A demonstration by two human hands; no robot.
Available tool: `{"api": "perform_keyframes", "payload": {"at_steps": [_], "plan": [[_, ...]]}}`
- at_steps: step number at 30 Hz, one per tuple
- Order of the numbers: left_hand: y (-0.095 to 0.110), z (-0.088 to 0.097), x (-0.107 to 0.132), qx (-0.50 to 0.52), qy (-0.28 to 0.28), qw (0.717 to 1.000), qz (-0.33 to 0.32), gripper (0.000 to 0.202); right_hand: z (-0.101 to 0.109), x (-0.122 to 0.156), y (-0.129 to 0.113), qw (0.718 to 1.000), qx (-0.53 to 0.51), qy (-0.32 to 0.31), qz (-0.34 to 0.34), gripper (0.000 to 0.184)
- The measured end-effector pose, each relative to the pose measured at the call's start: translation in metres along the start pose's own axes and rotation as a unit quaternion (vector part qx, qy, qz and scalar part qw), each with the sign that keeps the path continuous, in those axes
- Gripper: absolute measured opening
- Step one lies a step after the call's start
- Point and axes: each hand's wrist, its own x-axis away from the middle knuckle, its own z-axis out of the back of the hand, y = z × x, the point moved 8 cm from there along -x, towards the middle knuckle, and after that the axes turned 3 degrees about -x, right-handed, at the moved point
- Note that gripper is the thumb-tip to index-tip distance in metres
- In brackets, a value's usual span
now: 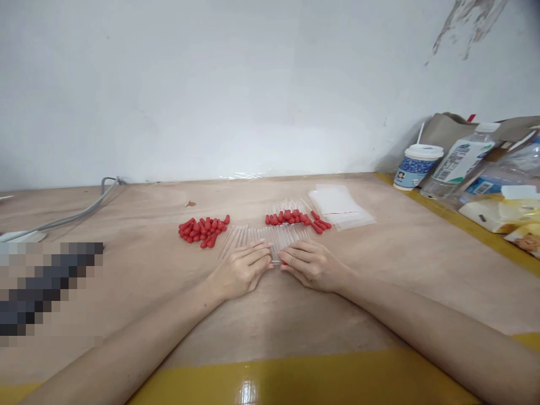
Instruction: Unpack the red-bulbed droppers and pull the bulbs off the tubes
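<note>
Between my hands a thin clear dropper tube [276,262] lies crosswise. My left hand [244,270] is closed around its left part. My right hand [314,264] is closed at the other end, with a bit of red rubber bulb [284,262] showing at the fingertips. Whether the tube sits inside the bulb, I cannot tell. Just beyond both hands spreads a row of loose clear tubes [236,236], partly hidden by my fingers. A heap of red rubber bulbs [202,230] lies to the left. Behind the tubes are droppers with red bulbs [289,216] fitted.
Clear plastic bags [341,205] lie behind on the right. A paper cup [417,166], a plastic bottle [462,157] and food packets [523,222] crowd the right edge. A grey cable [84,212] runs at the left, near a blurred dark object [46,287]. A wall [211,90] closes the back.
</note>
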Motion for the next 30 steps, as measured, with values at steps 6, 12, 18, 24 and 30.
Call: {"api": "perform_keyframes", "payload": {"at_steps": [6,12,18,24,30], "plan": [[-0.001,0.002,0.000,0.018,0.011,1.000,0.009,0.014,0.001,0.003,-0.002,0.999,0.025,-0.013,0.040,0.019],[-0.002,0.003,0.001,0.028,0.002,1.000,0.013,0.012,0.005,0.004,-0.003,0.997,0.042,-0.010,0.061,0.017],[-0.001,0.007,0.003,0.036,0.008,0.999,0.016,0.013,0.009,0.007,-0.006,0.997,0.042,-0.008,0.070,0.019],[-0.044,0.021,0.026,-0.022,0.043,0.990,0.136,0.012,0.029,0.025,0.043,0.993,0.083,0.040,-0.080,0.016],[-0.104,0.023,0.053,-0.092,-0.031,0.931,0.352,0.027,0.035,0.064,0.127,0.928,0.036,0.074,-0.363,0.023]]}}
